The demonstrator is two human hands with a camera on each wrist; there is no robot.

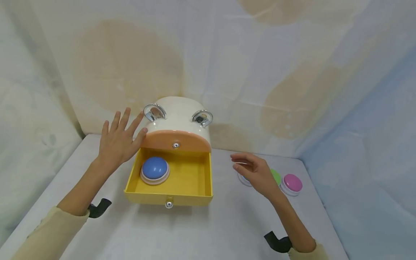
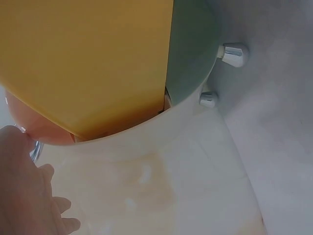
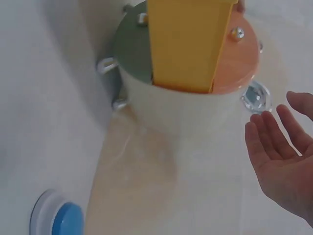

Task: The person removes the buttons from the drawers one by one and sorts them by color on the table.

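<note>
the left hand [image 1: 118, 141] lies flat with fingers spread against the left side of the small cream cabinet [image 1: 182, 112], thumb near the orange drawer front [image 1: 175, 141]; its grip is released, pressing rather than holding. the yellow drawer [image 1: 191, 178] below stands pulled well out over the counter [image 1: 227, 224], and a blue dome button [image 1: 155, 168] sits in its left half, apart from the front wall. the right hand [image 1: 256, 171] hovers just right of the drawer, fingers relaxed and slightly bent, grip released and holding nothing; the right wrist view shows the open palm [image 3: 281, 161] facing the cabinet. to my eye the flat left palm is the right way to steady the cabinet, since it looks light and could slide if the drawer is moved; any push on the drawer would best go straight along its line, by the silver knob [image 1: 168, 204] at the front. behind the right hand lie more dome buttons: a pink one [image 1: 292, 183], a green one [image 1: 276, 176] mostly hidden by the fingers, and a white rim [image 1: 243, 179] of another. two chrome ring handles [image 1: 154, 112] stand on the cabinet top, the left one close to the fingertips. the pale cloth backdrop [image 1: 260, 72] closes in behind.
</note>
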